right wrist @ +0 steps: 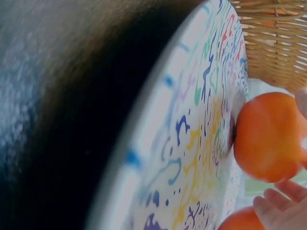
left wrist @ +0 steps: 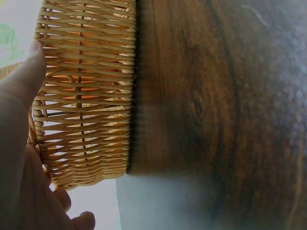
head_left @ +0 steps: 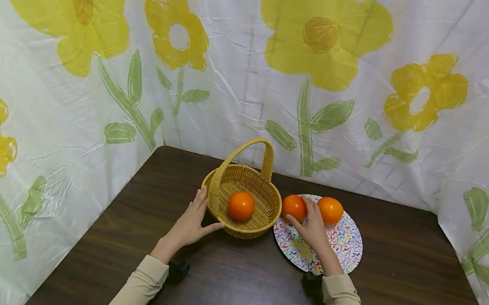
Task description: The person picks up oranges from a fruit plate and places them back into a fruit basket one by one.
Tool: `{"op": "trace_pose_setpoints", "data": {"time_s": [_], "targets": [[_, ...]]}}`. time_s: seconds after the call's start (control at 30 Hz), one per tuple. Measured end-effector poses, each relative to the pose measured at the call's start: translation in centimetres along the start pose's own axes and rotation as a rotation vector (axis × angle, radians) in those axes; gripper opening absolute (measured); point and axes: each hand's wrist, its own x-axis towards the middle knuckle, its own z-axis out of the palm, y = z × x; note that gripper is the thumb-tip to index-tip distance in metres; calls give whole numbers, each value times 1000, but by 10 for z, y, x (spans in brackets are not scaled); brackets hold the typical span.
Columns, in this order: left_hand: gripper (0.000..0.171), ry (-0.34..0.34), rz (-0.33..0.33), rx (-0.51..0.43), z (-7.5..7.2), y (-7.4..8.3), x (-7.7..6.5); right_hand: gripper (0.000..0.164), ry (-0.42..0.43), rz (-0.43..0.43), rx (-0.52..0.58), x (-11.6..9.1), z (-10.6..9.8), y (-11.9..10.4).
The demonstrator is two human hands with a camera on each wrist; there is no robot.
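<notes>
One orange fruit [head_left: 241, 206] in the basket, two at the plate

Both hands are busy from where I stand. On the right, the person's right hand [head_left: 312, 230] curves round the left-hand fruit [head_left: 292, 206], thumb on one side and bent fingers on the other, at the left side of the patterned plate [head_left: 346, 245]. Whether that fruit is quite off the surface I cannot tell. The step looks to me like taking hold of it; the next move seems to call for a sure grip and a clean lift, without nudging its neighbour.

That neighbour, the right-hand fruit [head_left: 330, 211], sits untouched toward the plate's far side. Just left of the plate stands the wicker basket [head_left: 242, 178], upright, its handle arching overhead, with the single fruit on its floor. The left hand [head_left: 189, 222], spread wide, touches the basket's near left rim, thumb well apart from the fingers, steadying it, I'd judge.
</notes>
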Motion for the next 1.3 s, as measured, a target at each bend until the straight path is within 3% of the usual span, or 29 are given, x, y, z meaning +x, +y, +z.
{"op": "trace_pose_setpoints", "data": {"time_s": [0.33,1.3], "targets": [[94,2,-2,-7,1,0,0,77,-61,67,4,5,1,-1],[94,-5,-11,-12,0,0,0,76,-20,124,38,2,-1,-3]]}}
